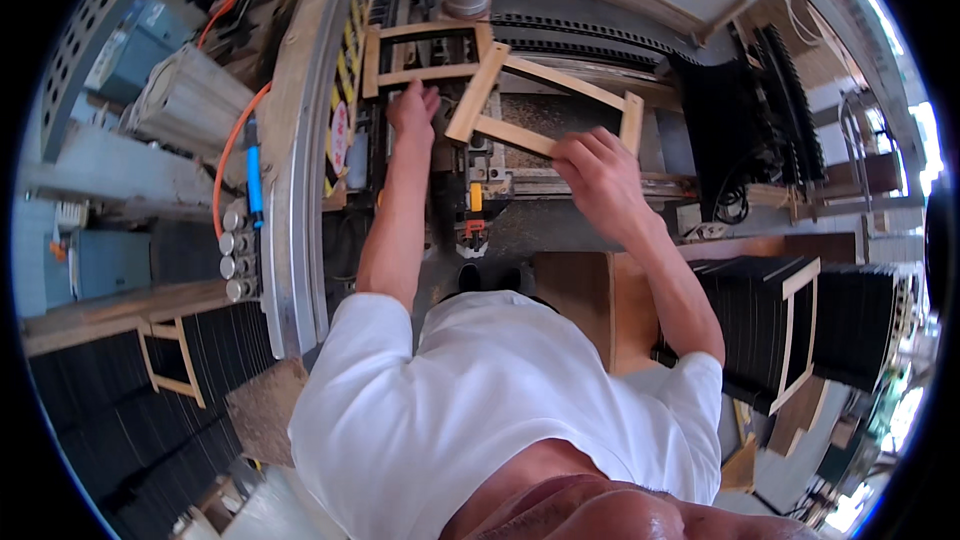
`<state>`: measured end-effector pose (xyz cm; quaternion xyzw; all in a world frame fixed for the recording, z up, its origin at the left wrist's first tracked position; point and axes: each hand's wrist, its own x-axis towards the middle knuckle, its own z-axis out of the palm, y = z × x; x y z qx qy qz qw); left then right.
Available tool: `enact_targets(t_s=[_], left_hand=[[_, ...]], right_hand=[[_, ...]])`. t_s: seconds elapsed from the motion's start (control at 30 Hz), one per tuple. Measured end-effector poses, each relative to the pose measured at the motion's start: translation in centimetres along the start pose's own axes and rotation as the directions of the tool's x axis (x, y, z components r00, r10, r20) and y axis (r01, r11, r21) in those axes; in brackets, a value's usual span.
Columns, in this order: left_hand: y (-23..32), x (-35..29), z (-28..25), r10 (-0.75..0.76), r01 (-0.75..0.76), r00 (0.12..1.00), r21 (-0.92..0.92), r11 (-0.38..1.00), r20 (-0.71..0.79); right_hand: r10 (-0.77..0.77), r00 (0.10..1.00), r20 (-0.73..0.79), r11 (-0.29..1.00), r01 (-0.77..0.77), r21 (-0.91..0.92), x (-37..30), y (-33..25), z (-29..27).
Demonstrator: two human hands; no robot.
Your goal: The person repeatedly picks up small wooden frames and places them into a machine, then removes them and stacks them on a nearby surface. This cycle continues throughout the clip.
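Observation:
My right hand (603,172) grips the near rail of a light wooden frame (475,100), its fingers closed round the wood close to the right-hand corner. This frame is rectangular with dark edges, and it slants over the machine bed (540,175). A second wooden frame (428,73) lies on the machine to the left, below a round metal head (466,2). Just below that frame's near rail is my left hand (412,112), its fingers partly spread; whether they touch the rail is hard to see.
A rail with yellow-black striping (350,60) borders the machine on the left. Black flexible bellows (725,135) hang at right. Stacked dark-edged frames stand at lower right (745,315) and lower left (110,410). A brown box (575,300) sits by my right side.

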<state>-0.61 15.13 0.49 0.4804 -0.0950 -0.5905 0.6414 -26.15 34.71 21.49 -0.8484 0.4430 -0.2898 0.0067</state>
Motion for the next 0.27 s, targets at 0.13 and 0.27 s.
enact_targets(t_s=[0.13, 0.27], left_hand=[[-0.8, -8.2, -4.1, -0.036, 0.036, 0.995, 0.003, 0.999, 0.098], [-0.3, -11.4, -7.7, 0.002, 0.038, 0.961, -0.14, 0.989, 0.276]], right_hand=[[-0.165, 0.986, 0.018, 0.984, 0.163, 0.074, 4.8, 3.1, 7.9], [-0.277, 0.956, 0.1, 0.946, 0.253, 0.201, 8.0, 3.2, 15.2]])
